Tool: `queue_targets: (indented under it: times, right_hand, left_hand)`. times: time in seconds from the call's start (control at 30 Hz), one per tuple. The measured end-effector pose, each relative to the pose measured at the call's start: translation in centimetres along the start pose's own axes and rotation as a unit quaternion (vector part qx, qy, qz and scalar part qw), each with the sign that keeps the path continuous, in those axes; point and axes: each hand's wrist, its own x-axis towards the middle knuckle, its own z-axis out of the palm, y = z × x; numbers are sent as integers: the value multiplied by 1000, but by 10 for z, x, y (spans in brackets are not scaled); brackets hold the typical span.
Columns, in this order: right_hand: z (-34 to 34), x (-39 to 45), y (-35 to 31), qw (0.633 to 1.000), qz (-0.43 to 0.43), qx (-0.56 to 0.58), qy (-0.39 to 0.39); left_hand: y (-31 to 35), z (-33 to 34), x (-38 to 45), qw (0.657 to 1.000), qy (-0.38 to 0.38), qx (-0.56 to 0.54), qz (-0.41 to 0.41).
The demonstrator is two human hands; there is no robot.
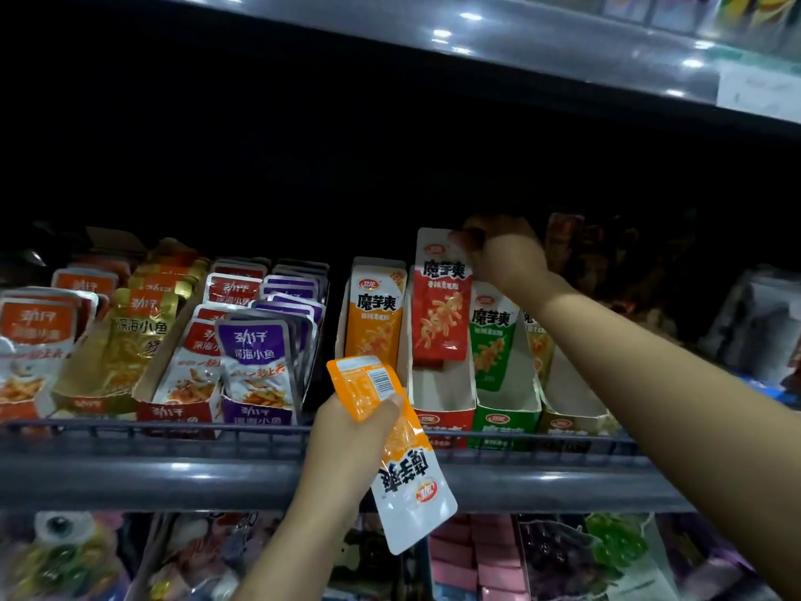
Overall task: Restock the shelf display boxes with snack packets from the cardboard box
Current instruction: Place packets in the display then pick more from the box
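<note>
I see a dim shop shelf (260,479) lined with snack display boxes. The left hand (351,431) grips an orange packet (390,448) upside down, near the shelf's front rail. Farther back, the right hand (503,253) pinches the top of a red packet (440,305) standing upright in the red display box (437,405), beside the green display box (505,416).

Red packet (441,297): stood upright in the red box (442,405), top corner pinched by the right hand (498,258).
Orange packet (390,448): upside down, tilted, held by the left hand (346,440) before the shelf rail.
Green box (507,420): one green packet (492,336) upright at its back.
</note>
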Motion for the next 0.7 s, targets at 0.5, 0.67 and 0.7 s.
queue_targets:
  times: [0.5,0.67,0.7]
  right_hand:
    - [36,-11,10,998,-56,31,-28]
    - [42,-15,16,998,-59,20,-12]
    - [40,-18,15,998,-63,12,1]
  left_hand:
    - [0,-4,3,999,-15,-43,-26]
    - [2,-3,3,999,-14,-42,-21]
    - [2,-3,3,999,-12,-45,-19]
